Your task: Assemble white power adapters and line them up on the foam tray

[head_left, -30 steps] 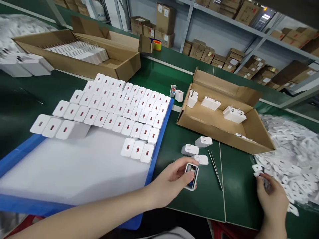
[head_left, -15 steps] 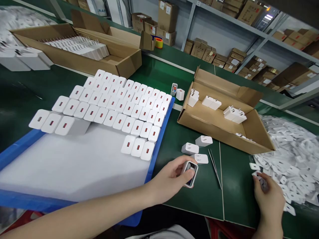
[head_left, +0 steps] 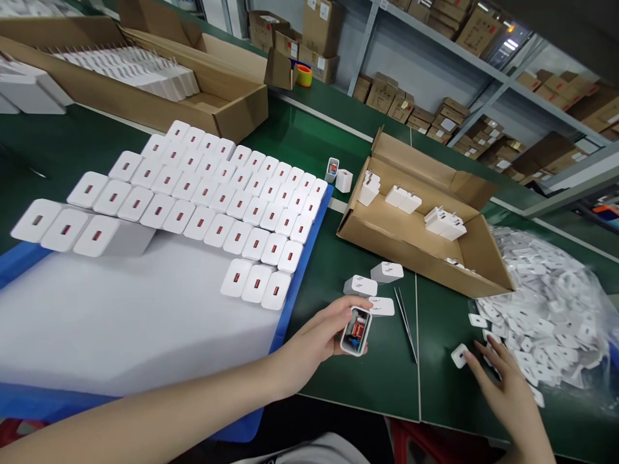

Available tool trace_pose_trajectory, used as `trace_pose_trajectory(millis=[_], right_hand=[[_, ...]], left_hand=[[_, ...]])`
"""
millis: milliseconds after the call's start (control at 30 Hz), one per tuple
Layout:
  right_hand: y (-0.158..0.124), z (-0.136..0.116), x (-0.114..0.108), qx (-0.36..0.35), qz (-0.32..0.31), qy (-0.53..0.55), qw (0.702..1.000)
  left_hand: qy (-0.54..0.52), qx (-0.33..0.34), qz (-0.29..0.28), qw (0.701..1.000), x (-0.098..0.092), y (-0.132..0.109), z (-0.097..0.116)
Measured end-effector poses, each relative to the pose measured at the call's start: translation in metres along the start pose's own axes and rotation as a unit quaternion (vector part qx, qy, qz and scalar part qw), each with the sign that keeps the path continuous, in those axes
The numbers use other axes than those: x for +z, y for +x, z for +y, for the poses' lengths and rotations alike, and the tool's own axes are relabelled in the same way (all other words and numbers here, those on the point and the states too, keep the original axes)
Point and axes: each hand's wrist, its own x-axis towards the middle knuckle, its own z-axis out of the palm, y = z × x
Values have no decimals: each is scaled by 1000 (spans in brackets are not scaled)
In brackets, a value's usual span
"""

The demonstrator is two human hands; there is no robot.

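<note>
In held casing [head_left: 351, 352], components [head_left: 358, 330] — in bag [head_left: 598, 298], covers [head_left: 536, 309]

A pale grey garment [head_left: 333, 452] with a rounded upper edge shows at six o'clock, while the left forearm [head_left: 159, 412] toward seven o'clock and the right hand [head_left: 511, 390] at four are bare.

Open white charger [head_left: 356, 330], innards exposed
</note>
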Motion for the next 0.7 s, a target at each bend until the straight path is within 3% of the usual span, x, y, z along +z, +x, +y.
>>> trace_pose_trajectory(millis=[133, 367, 567, 700], right_hand=[[-9, -10, -1, -12, 15, 19, 1000], [1, -15, -2, -70, 27, 38, 996], [-7, -20, 7, -43, 40, -14, 998], [-9, -22, 8, -17, 53, 20, 998]], left_hand=[[5, 2, 0, 1000, 1, -2, 2], [8, -5, 2, 1000, 0, 0, 0], [3, 19, -3, 1000, -3, 1, -3], [2, 30, -20, 999, -4, 0, -5]])
